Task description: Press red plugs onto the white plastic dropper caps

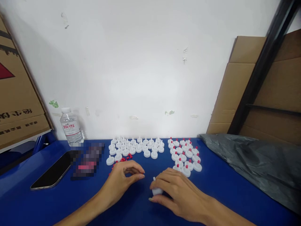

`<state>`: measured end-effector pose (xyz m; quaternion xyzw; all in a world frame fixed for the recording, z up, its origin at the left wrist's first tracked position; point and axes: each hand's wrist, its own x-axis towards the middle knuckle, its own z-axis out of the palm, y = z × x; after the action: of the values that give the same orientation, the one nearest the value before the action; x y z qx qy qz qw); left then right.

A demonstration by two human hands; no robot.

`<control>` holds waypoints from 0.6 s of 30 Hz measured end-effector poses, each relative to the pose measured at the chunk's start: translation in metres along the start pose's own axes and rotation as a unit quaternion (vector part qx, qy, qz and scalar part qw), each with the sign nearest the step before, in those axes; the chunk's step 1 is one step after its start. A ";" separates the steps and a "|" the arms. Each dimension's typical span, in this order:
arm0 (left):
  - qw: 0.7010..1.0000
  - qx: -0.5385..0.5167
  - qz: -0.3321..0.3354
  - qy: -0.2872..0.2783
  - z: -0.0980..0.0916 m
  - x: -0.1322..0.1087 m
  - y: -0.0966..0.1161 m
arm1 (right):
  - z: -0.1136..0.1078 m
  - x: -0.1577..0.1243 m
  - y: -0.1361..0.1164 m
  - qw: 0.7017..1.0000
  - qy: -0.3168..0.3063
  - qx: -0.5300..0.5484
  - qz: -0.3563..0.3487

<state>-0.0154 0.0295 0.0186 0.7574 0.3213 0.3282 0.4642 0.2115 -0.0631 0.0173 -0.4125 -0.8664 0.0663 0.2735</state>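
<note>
My left hand (128, 174) is closed in a pinch, with a bit of red at its fingertips that looks like a small red tip cap (144, 172). Fingers and thumb of my right hand (172, 191) close around a white nozzle cap (157, 191), its bare spout pointing up. Beyond my left hand lie loose red tip caps (129, 156), partly hidden by it. Several white nozzle caps (138, 148) with bare spouts are grouped behind them. Past my right hand stands another group of white caps with red tips (185, 171).
A phone (55, 171) and a blurred packet (88, 161) lie at the left, near a water bottle (71, 127) by the wall. Dark grey plastic sheeting (254, 166) covers the table's right side. Cardboard (21, 94) stands at the left edge.
</note>
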 end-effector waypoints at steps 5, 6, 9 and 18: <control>0.993 -0.103 -0.064 -0.017 0.003 -0.005 0.005 | -0.002 0.000 0.000 0.999 -0.003 0.047 -0.001; 0.991 -0.116 -0.069 -0.018 0.004 -0.006 0.007 | -0.003 0.000 0.000 0.998 0.000 0.066 0.003; 0.989 -0.127 -0.068 -0.020 0.005 -0.008 0.012 | -0.003 0.000 -0.001 0.994 0.021 0.101 0.023; 0.993 -0.107 -0.036 -0.043 0.009 -0.013 0.018 | 0.002 -0.002 0.001 0.996 0.047 0.070 -0.002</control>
<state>-0.0128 0.0080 0.0291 0.7048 0.2908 0.3108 0.5675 0.2119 -0.0638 0.0151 -0.3932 -0.8468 0.1069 0.3419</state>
